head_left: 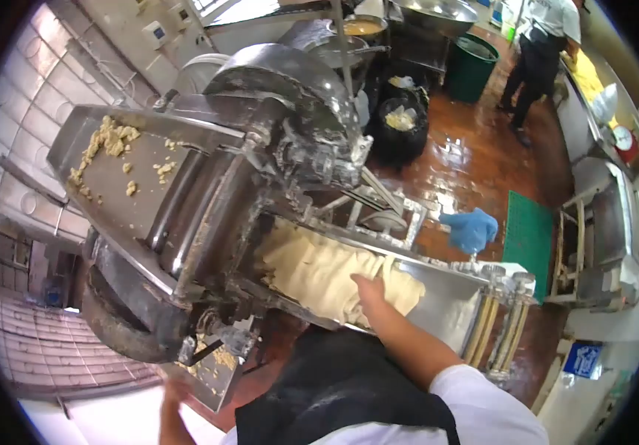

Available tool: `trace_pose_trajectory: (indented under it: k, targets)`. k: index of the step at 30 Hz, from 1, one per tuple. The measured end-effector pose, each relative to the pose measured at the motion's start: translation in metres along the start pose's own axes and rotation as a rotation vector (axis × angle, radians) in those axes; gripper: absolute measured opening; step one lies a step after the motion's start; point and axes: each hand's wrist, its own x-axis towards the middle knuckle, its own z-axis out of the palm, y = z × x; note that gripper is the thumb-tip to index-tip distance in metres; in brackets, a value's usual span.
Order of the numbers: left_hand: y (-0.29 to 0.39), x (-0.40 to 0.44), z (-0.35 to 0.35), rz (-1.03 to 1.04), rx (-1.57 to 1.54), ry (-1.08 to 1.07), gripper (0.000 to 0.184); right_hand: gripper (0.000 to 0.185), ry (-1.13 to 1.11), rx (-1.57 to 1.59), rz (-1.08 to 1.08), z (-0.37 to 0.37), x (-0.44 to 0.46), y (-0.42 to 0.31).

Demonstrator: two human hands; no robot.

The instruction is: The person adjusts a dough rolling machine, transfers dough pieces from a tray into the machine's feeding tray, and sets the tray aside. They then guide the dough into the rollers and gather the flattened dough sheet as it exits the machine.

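A wide sheet of pale dough (319,271) lies folded and rumpled on the metal outfeed tray of a large roller machine (219,193). Over the dough's right part is my right hand (368,291), touching its surface with the visible fingers apart. Down at the lower left, my left hand (176,387) is smeared by motion, so its fingers do not show clearly. It is beside a small metal tray (219,397) holding dough crumbs, below the machine. Dough lumps (112,141) are scattered on the machine's upper feed tray (104,193).
Slim rollers (501,319) stand at the outfeed tray's end. A blue cloth or bag (472,228) hangs beyond them. Farther back are a green bin (472,67), a black bin bag (401,133) and a green mat (529,241). Another person (542,59) stands by a counter.
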Motion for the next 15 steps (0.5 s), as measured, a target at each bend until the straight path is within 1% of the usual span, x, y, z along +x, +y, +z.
trace_pose_trajectory:
  k: [1, 2, 4, 6, 7, 8, 10, 12, 15]
  targets:
    - [-0.022, -0.011, 0.037, -0.094, 0.298, -0.175, 0.027, 0.046, -0.004, 0.082, 0.077, 0.005, 0.015, 0.008]
    - [-0.034, -0.020, 0.071, -0.104, 0.522, -0.302, 0.028, 0.043, 0.008, 0.158, 0.091, 0.010, 0.027, 0.019]
    - [-0.040, -0.031, 0.119, -0.098, 0.679, -0.407, 0.030, 0.038, 0.030, 0.305, 0.111, 0.010, 0.045, 0.035]
    - [-0.029, -0.034, 0.144, -0.064, 0.729, -0.427, 0.033, 0.043, -0.061, 0.226, 0.198, -0.001, 0.047, 0.031]
    - [-0.016, -0.031, 0.147, -0.034, 0.742, -0.413, 0.034, 0.045, -0.114, 0.184, 0.243, -0.003, 0.046, 0.025]
    - [-0.006, -0.028, 0.147, 0.000, 0.756, -0.395, 0.035, 0.044, -0.133, 0.051, 0.135, -0.010, 0.019, -0.001]
    - [0.026, -0.019, 0.142, 0.080, 0.771, -0.310, 0.038, 0.044, -0.163, 0.059, 0.044, -0.016, 0.003, -0.004]
    - [0.063, -0.016, 0.139, 0.127, 0.702, -0.194, 0.040, 0.044, -0.196, 0.040, -0.020, -0.024, -0.003, 0.002]
    - [0.097, -0.043, 0.151, 0.200, 0.212, -0.141, 0.044, 0.035, -0.196, 0.049, -0.074, -0.043, -0.013, 0.006]
